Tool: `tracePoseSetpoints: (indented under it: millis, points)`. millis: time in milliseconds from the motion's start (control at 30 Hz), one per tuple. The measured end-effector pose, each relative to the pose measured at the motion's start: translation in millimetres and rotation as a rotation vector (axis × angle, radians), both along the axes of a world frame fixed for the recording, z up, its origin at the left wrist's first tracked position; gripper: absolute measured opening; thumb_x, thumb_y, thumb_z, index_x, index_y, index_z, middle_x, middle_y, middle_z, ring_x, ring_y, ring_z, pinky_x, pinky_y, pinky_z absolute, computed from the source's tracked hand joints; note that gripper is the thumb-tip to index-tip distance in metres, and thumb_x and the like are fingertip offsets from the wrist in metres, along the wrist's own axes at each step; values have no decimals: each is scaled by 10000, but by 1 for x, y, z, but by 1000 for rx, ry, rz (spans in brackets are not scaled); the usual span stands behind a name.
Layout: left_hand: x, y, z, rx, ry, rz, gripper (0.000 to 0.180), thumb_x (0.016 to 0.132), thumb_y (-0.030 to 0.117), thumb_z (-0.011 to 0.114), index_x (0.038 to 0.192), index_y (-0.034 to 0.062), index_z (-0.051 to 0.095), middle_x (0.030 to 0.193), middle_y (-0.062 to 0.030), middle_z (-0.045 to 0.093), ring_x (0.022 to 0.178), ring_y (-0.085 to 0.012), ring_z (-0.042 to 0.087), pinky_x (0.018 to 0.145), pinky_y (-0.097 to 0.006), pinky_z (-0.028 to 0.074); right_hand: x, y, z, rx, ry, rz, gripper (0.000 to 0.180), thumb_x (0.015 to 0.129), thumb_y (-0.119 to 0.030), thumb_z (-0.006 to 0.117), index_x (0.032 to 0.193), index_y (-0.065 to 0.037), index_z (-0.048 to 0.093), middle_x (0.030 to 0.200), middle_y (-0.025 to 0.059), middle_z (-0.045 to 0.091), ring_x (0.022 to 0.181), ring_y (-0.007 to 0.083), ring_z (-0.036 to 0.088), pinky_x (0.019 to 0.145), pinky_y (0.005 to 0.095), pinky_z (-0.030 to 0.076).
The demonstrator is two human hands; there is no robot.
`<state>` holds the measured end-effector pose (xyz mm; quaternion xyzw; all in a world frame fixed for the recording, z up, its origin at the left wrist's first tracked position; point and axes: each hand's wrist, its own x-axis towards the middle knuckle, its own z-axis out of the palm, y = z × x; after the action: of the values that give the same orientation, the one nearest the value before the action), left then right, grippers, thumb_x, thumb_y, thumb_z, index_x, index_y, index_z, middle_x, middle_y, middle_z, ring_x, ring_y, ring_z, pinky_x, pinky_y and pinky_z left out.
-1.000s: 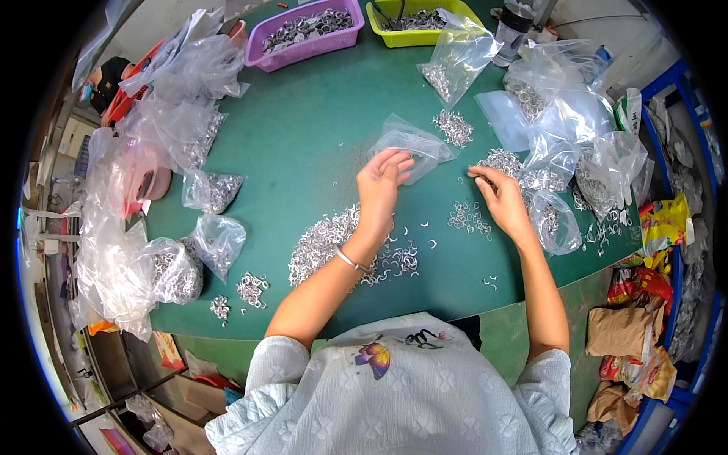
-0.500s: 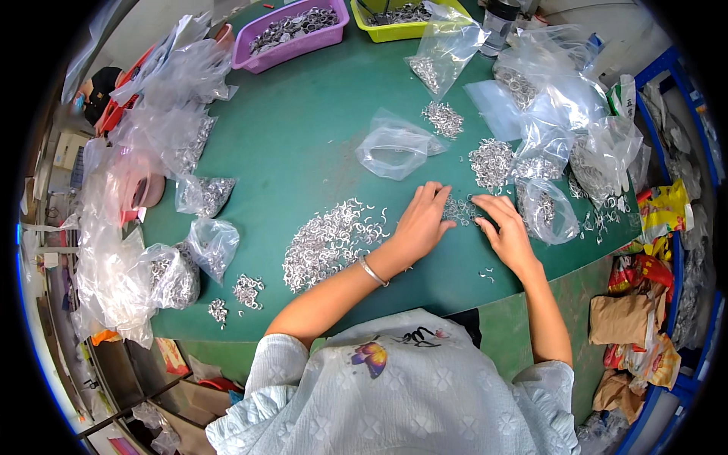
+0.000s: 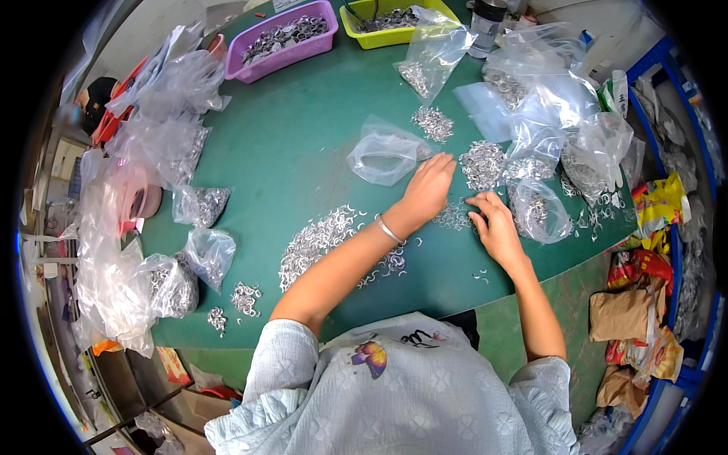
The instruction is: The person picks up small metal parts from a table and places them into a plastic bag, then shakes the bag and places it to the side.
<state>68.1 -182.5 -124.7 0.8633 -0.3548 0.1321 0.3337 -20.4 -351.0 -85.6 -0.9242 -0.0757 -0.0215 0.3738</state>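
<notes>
My left hand (image 3: 430,184) is closed, fingers pressed together, beside the near right edge of a clear plastic bag (image 3: 385,157) that lies open-mouthed on the green table. Whatever its fingertips may hold is too small to make out. My right hand (image 3: 497,231) has its thumb and fingers apart, the fingertips at the right side of a small, thin spread of grey metal ring-like pieces (image 3: 453,216). Beyond that hand lies a pile of shiny curved metal pieces (image 3: 482,164). A larger heap of similar pieces (image 3: 315,246) sits partly behind my left forearm.
On the left, clear bags of metal pieces (image 3: 173,286) line the table. More filled bags (image 3: 540,208) crowd the right side. A purple tray (image 3: 292,57) and a yellow-green tray (image 3: 402,36) stand at the far edge. Blue shelving (image 3: 675,250) rises at right.
My left hand has moved away from the thin spread of rings, up toward the plastic bag, and its fingers have closed. My right hand has stayed by the rings. The view has shifted slightly.
</notes>
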Motion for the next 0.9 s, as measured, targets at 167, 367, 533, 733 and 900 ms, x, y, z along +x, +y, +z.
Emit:
tracePoseSetpoints:
  millis: [167, 367, 533, 733, 900]
  points:
    - [-21, 5, 2, -55, 137, -66, 421, 728, -120, 502, 1143, -82, 559, 1215, -239, 550, 1160, -389, 504, 1018, -414, 393, -4, -4, 1, -36, -113, 15, 313, 804, 3, 624, 1116, 8, 591, 1116, 147, 547, 1013, 342, 535, 876, 396, 443]
    - [-55, 26, 4, -27, 230, -259, 367, 774, -47, 577, 1141, -62, 562, 1225, -214, 536, 1142, -368, 508, 998, -415, 404, -14, -3, -1, -150, -159, 179, 404, 771, -6, 656, 1166, 8, 569, 1196, 123, 536, 1038, 320, 508, 890, 388, 432]
    - [-69, 39, 33, 109, 227, -114, 406, 769, 0, 638, 1163, -42, 549, 1184, -173, 510, 1068, -338, 517, 914, -406, 439, -23, -9, 11, -85, 62, 48, 397, 745, -25, 693, 1122, -7, 570, 1049, 139, 526, 946, 327, 549, 798, 396, 460]
    - [-60, 32, 18, 1, 469, -169, 440, 751, 8, 670, 1172, -19, 545, 1118, -161, 500, 1076, -345, 492, 897, -414, 433, -11, 4, -15, 100, 24, 79, 311, 731, 36, 703, 1019, 4, 590, 897, 113, 538, 725, 250, 533, 654, 338, 446]
    - [-66, 34, 31, -73, 353, -59, 457, 734, 35, 701, 1160, -16, 541, 1145, -148, 486, 1052, -341, 504, 882, -398, 445, -7, 5, 11, 136, 62, -1, 500, 655, -35, 788, 1112, -13, 588, 1024, 94, 549, 792, 227, 552, 660, 335, 457]
